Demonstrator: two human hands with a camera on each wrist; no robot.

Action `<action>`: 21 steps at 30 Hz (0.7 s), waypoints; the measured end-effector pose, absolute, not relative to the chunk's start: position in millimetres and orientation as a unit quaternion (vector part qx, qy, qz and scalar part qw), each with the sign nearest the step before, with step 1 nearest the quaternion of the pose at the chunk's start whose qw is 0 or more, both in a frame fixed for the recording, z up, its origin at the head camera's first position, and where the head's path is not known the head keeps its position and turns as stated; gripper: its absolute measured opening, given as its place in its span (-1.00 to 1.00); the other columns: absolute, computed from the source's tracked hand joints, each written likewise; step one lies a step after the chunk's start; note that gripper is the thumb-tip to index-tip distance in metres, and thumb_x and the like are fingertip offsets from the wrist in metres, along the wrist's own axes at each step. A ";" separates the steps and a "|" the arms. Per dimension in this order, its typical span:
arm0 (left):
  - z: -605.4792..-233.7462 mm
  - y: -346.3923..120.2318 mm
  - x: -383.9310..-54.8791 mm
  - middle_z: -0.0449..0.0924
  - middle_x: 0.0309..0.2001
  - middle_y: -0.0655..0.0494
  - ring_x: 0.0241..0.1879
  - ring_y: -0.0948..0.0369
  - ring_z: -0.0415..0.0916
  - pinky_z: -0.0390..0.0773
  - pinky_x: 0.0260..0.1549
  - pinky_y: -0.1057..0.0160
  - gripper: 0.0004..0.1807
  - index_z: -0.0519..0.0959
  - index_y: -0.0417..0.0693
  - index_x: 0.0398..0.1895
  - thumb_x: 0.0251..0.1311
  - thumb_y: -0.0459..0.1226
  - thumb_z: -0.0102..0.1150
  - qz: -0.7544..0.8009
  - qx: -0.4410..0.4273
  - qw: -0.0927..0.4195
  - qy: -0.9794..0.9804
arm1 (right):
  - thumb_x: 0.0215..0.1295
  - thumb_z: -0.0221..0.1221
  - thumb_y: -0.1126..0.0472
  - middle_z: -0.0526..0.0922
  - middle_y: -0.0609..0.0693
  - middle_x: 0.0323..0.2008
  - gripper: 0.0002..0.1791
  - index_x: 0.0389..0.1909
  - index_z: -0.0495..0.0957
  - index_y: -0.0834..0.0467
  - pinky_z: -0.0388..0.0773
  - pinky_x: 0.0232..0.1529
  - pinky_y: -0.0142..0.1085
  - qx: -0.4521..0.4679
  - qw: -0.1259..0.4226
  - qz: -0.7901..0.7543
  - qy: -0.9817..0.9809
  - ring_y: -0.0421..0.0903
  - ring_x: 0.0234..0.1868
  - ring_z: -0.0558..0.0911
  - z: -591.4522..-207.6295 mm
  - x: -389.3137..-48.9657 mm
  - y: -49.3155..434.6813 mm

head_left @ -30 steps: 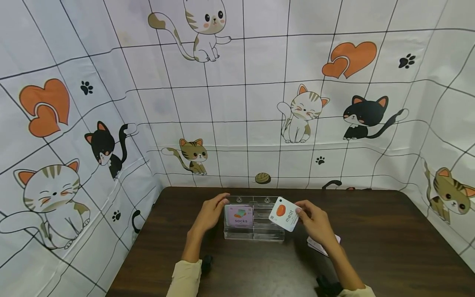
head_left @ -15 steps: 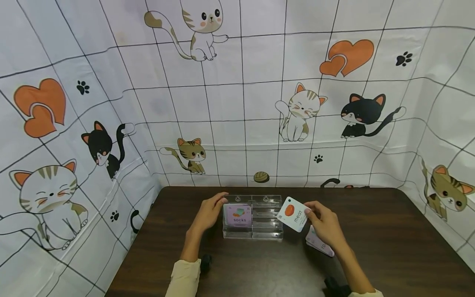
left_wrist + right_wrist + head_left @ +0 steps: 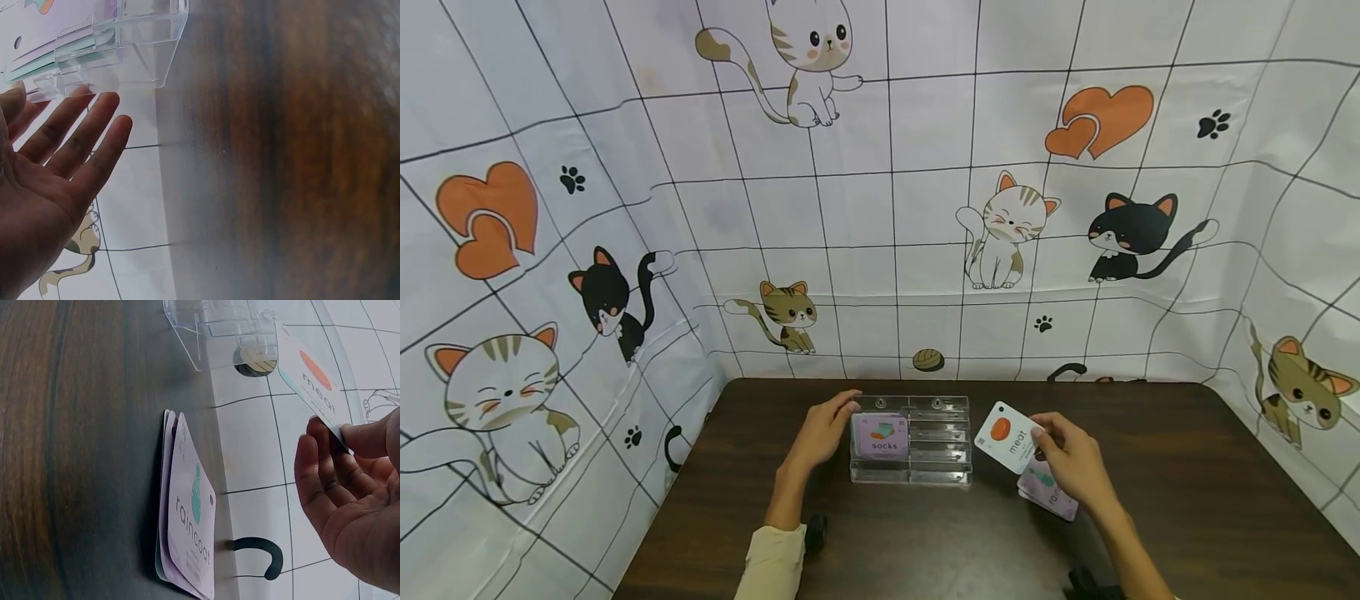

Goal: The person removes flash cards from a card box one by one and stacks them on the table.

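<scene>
A clear plastic card holder [image 3: 940,477] with two columns of tiers stands on the table. My left hand [image 3: 822,433] is at its upper left corner; in the left wrist view, thumb and index finger pinch its edge while the other fingers [image 3: 94,137] stay fairly straight. A purple "socks" card [image 3: 880,437] sits in the left column. My right hand [image 3: 1075,458] pinches a white "meat" card [image 3: 1006,437] by its right corner, thumb in front, just right of the holder. Below that hand lies a small stack of purple cards [image 3: 190,519], "raincoat" on top.
The dark wooden table [image 3: 910,550] ends at a white cloth backdrop [image 3: 850,208] with black grid lines, cats and hearts. A dark band sits at each wrist in the head view.
My right hand has drawn the "meat" card rightward, away from the holder and toward the purple stack, which shows more than before. My left hand keeps its place at the holder's corner.
</scene>
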State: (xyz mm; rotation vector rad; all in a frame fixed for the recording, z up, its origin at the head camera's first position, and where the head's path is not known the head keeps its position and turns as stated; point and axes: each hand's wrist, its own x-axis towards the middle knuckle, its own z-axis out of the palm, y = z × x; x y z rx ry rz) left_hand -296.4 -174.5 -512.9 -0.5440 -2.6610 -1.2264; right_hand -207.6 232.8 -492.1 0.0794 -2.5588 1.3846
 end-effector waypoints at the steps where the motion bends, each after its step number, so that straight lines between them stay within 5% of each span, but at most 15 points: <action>1: -513.3 -174.5 -296.5 0.75 0.22 -0.17 0.25 -0.15 0.68 0.58 0.28 -0.27 -0.60 0.58 -0.02 0.42 0.70 -0.17 -0.03 -0.409 -0.183 0.081 -0.890 | 0.63 0.16 0.28 0.82 0.22 -0.14 -0.74 0.17 0.62 0.31 0.78 -0.22 -0.25 0.027 0.115 0.472 -0.874 -0.23 -0.30 0.76 -492.3 -207.6 233.2; 14: -511.9 -173.8 -294.9 0.77 0.18 -0.13 0.24 -0.14 0.69 0.58 0.27 -0.27 -0.61 0.60 -0.01 0.41 0.69 -0.16 -0.01 -0.406 -0.182 0.092 -0.891 | 0.64 0.14 0.27 0.80 0.30 -0.09 -0.71 0.22 0.60 0.32 0.72 -0.28 -0.34 0.010 0.107 0.452 -0.885 -0.01 -0.25 0.81 -492.5 -200.6 248.5; 21: -512.4 -173.1 -295.3 0.75 0.21 -0.13 0.24 -0.11 0.69 0.57 0.30 -0.26 -0.61 0.59 -0.01 0.42 0.69 -0.16 0.00 -0.410 -0.181 0.087 -0.890 | 0.63 0.15 0.30 0.80 0.32 -0.10 -0.71 0.21 0.60 0.36 0.79 -0.23 -0.29 0.002 0.112 0.451 -0.885 -0.18 -0.25 0.79 -493.0 -194.9 261.2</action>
